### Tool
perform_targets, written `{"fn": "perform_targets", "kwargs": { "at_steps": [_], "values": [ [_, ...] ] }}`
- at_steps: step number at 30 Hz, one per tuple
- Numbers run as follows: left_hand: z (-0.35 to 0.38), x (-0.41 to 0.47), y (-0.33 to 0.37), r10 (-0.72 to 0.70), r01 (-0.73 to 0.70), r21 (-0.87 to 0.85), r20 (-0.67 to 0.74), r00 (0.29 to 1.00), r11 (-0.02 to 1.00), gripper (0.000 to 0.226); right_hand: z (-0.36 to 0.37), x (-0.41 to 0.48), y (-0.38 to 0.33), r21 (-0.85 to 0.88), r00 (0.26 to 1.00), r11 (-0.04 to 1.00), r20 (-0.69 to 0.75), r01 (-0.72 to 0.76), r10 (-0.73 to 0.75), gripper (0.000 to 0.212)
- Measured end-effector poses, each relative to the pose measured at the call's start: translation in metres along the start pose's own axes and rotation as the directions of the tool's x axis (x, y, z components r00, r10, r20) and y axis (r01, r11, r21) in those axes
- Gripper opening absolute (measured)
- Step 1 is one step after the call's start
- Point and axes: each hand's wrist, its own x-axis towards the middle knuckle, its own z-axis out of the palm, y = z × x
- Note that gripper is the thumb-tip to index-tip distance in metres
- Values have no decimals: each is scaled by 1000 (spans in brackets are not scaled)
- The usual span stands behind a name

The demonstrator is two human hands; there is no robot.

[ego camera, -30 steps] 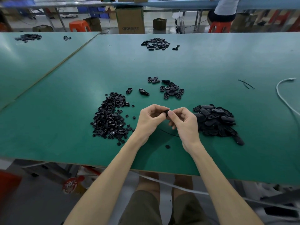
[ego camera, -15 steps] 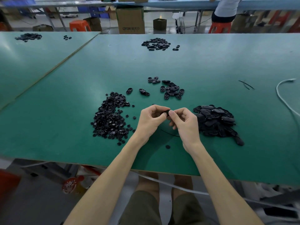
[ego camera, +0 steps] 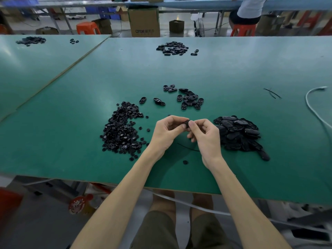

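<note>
Above the green table (ego camera: 233, 72), my left hand (ego camera: 168, 133) and my right hand (ego camera: 206, 135) meet fingertip to fingertip. Both pinch one small black plastic part (ego camera: 186, 123), mostly hidden by the fingers. A heap of small round black pieces (ego camera: 122, 130) lies just left of my left hand. A heap of larger oval black shells (ego camera: 239, 133) lies just right of my right hand. Beyond my hands sits a small cluster of oval black parts (ego camera: 190, 99).
A loose round piece (ego camera: 185, 162) and a thin black strand (ego camera: 186, 147) lie under my wrists. Another pile of black parts (ego camera: 172, 48) sits at the far side. A white cable (ego camera: 316, 112) curves along the right edge. A person sits on an orange stool (ego camera: 243, 29) beyond.
My hands stay together in the same spot; only the fingers have shifted slightly on the small black part.
</note>
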Motion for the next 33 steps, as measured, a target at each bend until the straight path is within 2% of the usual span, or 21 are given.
{"fn": "perform_targets", "kwargs": {
  "at_steps": [33],
  "values": [
    [0,1,-1,23,-23,5,-9,1000,1000,15,1,-2,-5,4,1000,1000,-1,-9,9,11]
  ]
}}
